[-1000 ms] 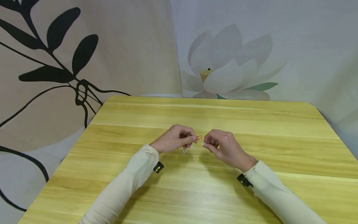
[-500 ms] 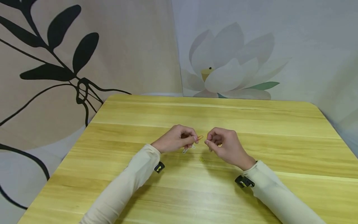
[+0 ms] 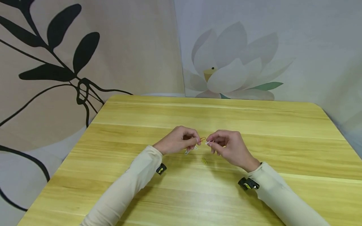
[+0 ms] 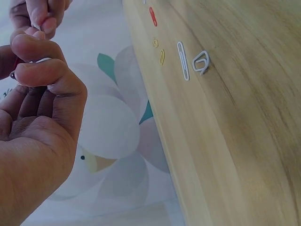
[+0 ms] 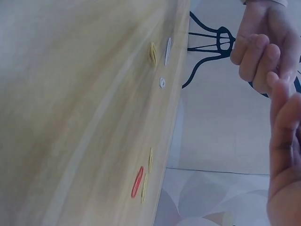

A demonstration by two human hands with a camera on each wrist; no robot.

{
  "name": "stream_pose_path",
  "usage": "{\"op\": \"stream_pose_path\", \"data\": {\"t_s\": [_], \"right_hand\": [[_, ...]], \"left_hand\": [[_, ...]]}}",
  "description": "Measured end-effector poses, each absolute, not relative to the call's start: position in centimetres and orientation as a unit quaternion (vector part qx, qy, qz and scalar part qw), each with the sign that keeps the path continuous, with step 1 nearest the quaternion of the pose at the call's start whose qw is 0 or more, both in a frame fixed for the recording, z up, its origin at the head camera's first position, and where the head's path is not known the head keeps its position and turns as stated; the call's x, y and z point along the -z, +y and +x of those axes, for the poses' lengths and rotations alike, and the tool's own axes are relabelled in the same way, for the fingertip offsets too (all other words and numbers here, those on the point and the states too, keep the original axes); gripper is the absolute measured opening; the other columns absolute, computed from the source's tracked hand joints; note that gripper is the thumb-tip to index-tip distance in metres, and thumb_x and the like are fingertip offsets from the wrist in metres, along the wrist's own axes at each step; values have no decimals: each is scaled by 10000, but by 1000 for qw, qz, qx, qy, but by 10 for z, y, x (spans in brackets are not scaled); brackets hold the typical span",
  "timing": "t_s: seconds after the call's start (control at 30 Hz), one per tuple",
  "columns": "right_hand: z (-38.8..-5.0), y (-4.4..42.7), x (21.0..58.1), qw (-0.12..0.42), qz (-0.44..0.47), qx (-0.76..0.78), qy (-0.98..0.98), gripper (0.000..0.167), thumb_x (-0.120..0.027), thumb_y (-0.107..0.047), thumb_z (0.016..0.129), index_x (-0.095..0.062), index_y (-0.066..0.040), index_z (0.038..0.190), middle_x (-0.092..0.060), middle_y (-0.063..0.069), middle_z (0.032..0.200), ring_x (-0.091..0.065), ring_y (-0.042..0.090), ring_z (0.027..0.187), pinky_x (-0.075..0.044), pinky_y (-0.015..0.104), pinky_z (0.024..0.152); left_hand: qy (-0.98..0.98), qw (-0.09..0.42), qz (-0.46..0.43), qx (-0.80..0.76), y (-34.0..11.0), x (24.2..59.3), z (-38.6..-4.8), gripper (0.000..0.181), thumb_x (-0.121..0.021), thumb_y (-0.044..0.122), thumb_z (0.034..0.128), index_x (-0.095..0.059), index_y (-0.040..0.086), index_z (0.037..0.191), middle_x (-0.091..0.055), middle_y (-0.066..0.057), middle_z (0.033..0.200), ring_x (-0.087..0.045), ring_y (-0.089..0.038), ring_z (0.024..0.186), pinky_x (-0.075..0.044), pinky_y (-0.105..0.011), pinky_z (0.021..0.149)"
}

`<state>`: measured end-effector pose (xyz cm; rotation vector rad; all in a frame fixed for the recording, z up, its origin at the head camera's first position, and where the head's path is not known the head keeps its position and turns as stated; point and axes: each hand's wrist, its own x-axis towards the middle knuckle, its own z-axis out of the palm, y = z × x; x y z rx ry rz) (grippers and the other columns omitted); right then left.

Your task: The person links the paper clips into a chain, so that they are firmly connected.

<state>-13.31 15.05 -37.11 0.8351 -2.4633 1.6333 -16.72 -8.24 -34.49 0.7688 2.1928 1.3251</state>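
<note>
Pinches orange clip [image 3: 203, 139] in left fingers [image 3: 192, 132] and white clip [image 3: 207, 142] in right fingers [image 3: 218, 134], likely light, springy and slippery, best held near one end.

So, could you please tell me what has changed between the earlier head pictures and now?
The right hand has come slightly back toward the left hand since half a second ago. The white paper clip it pinches, barely visible then, now sticks out toward the left hand. The left hand still pinches the orange clip, and the yellow clip stays on the table.
</note>
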Motion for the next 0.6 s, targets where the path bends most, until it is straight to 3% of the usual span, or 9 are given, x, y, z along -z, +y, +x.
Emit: {"op": "stream_pose_path", "data": {"t_s": [0.13,0.3,0.47,0.6], "right_hand": [[-135,151,371,40,289,-546,-785,51,-637,8,954,-682,-12,964,-716,155,771,-622,142,516,-462,233,429],[-136,151,369,8,276,-560,-781,30,-574,-12,997,-587,9,1014,-751,222,927,-675,219,559,-504,311,446],[-137,150,367,-68,245,-586,-770,74,-547,-49,1021,-533,22,1031,-734,296,955,-709,306,620,-530,372,488],[-137,148,366,-91,224,-592,-769,76,-586,-76,1005,-583,0,1015,-722,201,838,-707,339,654,-537,389,514]], "left_hand": [[797,232,278,-482,-83,345,-167,210,-504,99,1028,-682,-8,997,-588,-41,741,-561,-475,742,-524,-429,623],[799,234,277,-480,-82,344,-167,212,-505,97,1027,-683,-15,1006,-587,-22,745,-567,-472,753,-536,-461,645],[810,223,280,-465,-82,345,-168,215,-521,126,1023,-695,1,1004,-594,-52,778,-513,-250,655,-450,-299,601],[816,214,286,-455,-82,345,-168,229,-533,152,1023,-707,9,981,-672,-158,925,-468,-152,684,-387,-243,618]]}}
